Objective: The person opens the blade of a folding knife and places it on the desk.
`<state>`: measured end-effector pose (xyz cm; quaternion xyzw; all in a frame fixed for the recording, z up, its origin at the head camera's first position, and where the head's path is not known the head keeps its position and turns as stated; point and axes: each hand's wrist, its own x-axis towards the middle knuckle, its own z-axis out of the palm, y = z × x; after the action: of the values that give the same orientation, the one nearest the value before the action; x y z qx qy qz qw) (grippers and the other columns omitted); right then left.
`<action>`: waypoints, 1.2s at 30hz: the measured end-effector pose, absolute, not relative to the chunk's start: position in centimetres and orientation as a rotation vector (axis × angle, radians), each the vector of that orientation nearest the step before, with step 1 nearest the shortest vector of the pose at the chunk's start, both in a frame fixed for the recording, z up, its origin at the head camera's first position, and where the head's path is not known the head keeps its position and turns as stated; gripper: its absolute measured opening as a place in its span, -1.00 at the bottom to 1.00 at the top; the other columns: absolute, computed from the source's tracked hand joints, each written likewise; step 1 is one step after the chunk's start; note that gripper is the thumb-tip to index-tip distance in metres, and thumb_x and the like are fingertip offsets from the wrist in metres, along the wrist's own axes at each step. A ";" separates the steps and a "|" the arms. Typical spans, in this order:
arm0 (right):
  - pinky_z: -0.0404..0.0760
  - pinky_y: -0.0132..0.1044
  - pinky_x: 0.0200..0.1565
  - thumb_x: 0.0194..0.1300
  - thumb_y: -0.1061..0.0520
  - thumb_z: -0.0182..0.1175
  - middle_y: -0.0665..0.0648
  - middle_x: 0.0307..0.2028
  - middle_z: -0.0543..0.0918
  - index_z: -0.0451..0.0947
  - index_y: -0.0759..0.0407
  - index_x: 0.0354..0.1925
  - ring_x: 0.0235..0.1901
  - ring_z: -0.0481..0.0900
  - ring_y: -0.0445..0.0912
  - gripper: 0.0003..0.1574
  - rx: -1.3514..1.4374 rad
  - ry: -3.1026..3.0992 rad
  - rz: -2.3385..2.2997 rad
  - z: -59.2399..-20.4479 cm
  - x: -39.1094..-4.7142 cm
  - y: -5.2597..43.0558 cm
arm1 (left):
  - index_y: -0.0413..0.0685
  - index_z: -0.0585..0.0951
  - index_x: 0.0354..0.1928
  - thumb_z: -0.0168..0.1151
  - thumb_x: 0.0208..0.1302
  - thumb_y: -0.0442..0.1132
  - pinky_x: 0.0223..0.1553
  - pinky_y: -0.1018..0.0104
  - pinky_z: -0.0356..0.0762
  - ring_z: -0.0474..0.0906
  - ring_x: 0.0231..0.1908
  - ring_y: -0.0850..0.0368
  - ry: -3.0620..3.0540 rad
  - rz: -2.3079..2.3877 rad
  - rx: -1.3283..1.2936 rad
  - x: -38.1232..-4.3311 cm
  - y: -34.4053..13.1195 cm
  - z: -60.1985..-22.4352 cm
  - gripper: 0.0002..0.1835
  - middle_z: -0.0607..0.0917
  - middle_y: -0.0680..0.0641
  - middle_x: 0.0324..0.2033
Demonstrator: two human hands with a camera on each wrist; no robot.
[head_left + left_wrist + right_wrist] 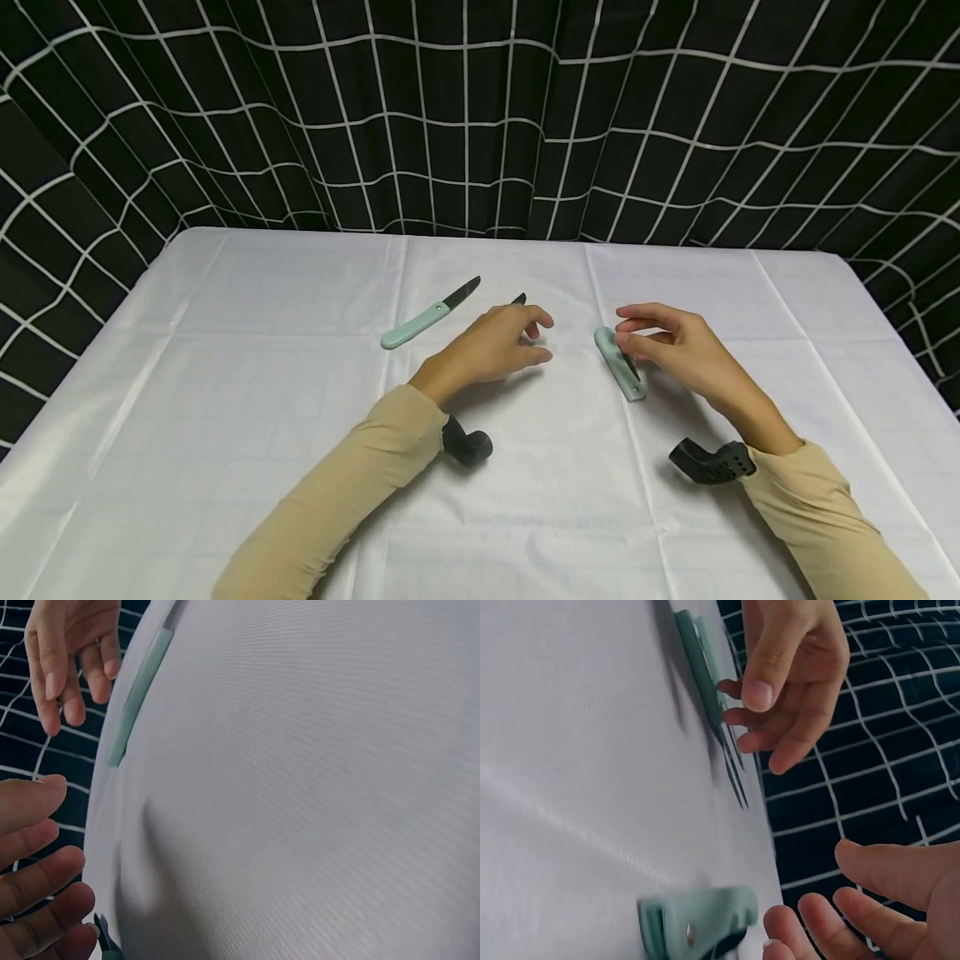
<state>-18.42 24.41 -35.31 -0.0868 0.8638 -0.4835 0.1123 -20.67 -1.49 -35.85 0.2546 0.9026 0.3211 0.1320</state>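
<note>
A folding knife with a pale green handle lies near my right hand, its dark blade lying along the handle. In the head view my right fingertips overlap its upper end; the right wrist view shows these fingers loosely bent beside the handle, holding nothing. My left hand hovers with fingers and thumb apart, nothing between them. Beneath it is a second knife, mostly hidden, with its blade tip showing. Left of that hand a third knife lies unfolded, blade pointing away to the right.
A white cloth with fold creases covers the table. Behind the far edge hangs a black curtain with a white grid. Black wrist mounts stick out from both beige sleeves.
</note>
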 end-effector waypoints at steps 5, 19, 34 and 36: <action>0.64 -0.42 -0.19 0.42 0.08 0.18 0.24 0.06 0.60 0.35 0.32 0.34 -0.22 0.66 -0.39 -0.38 -0.252 2.564 -1.342 -35.3 -18.0 25.6 | -0.06 0.54 0.24 0.29 0.34 -0.13 0.06 0.26 0.48 0.55 -0.04 0.07 2.615 0.923 0.752 -20.9 -0.7 -35.9 -0.54 0.67 -0.08 -0.01; 0.60 -0.39 -0.23 0.40 0.07 0.22 0.37 0.12 0.60 0.33 0.31 0.35 -0.21 0.62 -0.45 -0.34 -0.264 2.567 -1.226 -36.2 -16.3 26.8 | -0.04 0.53 0.26 0.28 0.34 -0.10 0.07 0.38 0.46 0.54 -0.03 0.16 2.648 0.818 0.845 -21.7 2.2 -36.5 -0.52 0.66 -0.04 -0.03; 0.55 -0.49 -0.27 0.26 0.14 0.35 0.39 0.11 0.62 0.35 0.36 0.33 -0.30 0.62 -0.40 -0.24 -0.305 2.610 -1.214 -37.4 -16.2 26.3 | -0.03 0.55 0.25 0.28 0.34 -0.11 0.03 0.40 0.44 0.53 -0.04 0.18 2.665 0.784 0.869 -22.8 4.3 -37.4 -0.54 0.66 -0.02 -0.05; 0.56 -0.49 -0.28 0.24 0.18 0.37 0.41 0.10 0.61 0.34 0.39 0.33 -0.31 0.62 -0.40 -0.23 -0.327 2.596 -1.242 -37.5 -16.3 26.2 | -0.05 0.55 0.24 0.28 0.35 -0.11 0.02 0.40 0.43 0.51 -0.07 0.18 2.663 0.767 0.878 -22.8 4.4 -37.4 -0.54 0.65 -0.02 -0.06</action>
<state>-16.25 26.22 -37.53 -0.1119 0.8896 -0.4256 0.1225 -22.81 4.44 -37.40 0.2999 0.9098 0.2620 0.1171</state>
